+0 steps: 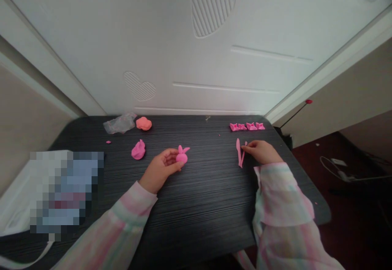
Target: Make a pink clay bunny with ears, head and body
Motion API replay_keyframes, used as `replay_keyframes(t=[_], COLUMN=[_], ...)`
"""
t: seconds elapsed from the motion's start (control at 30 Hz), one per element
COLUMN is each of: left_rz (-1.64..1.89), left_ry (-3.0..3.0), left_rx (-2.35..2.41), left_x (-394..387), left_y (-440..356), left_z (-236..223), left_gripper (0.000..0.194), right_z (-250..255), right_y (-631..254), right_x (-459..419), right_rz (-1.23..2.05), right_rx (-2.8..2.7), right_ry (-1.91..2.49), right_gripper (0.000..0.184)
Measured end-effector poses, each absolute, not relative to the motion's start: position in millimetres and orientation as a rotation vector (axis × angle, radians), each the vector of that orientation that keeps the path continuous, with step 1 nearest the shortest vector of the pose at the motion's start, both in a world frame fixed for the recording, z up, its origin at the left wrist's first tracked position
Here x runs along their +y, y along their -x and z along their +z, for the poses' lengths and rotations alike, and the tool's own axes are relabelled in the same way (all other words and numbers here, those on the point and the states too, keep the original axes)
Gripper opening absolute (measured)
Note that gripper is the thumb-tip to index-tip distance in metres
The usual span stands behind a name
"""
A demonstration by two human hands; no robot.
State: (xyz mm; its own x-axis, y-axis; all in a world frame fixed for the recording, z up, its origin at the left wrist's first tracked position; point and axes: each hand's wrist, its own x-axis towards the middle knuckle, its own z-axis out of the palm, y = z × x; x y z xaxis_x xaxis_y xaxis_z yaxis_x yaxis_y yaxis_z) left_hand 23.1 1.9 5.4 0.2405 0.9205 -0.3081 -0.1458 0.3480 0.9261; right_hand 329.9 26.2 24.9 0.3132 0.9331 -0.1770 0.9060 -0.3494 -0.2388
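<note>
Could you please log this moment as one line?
Left hand: holds pink eared figure; right hand: touches thin pink tool; nearby: pink lump

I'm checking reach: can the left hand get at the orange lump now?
Likely yes: nothing stands between the left hand and the orange lump, though that hand holds a pink figure.

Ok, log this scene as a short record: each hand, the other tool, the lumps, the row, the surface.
Left hand: holds a pink figure with two ear-like pieces on top
Right hand: at the upper end of a thin pink tool; firmness of grip unclear
Other tool: flat pink tool, left of the thin one
Lumps: pink lump and orange lump, the latter beside a clear plastic bag
Row: four pink pieces, beyond the right hand
Surface: dark table
</note>
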Motion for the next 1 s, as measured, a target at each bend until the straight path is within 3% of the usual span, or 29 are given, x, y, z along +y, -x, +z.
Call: replay_keyframes(t=[0.3,0.47,0.57,1.0], left_rz=[0.913,0.887,0.835,0.747], left_ry=[-0.935,-1.194,-1.415,-1.703], left_rx=[1.082,1.111,1.195,1.222], left_x=[-1.1,-3.2,-4.0,-5.6], left_y=[-23.0,-19.0,-15.9,-14.0], left_z=[12.3,14.9,14.1,13.2], left_gripper=[0.03,0.025,0.016,0.017], right_z=[26.6,24.9,23.0,38.6], right_y=[-323.4,-322.5,-322.5,-306.7], right_x=[26.6,26.5,27.1,18.2], right_rz=[0.34,0.349,0.373,0.457], right_rx=[-1.683,-1.746,-1.812,-1.805], right_ry=[2.559,2.514,2.469,2.097], right_gripper=[0.017,0.022,0.021,0.014])
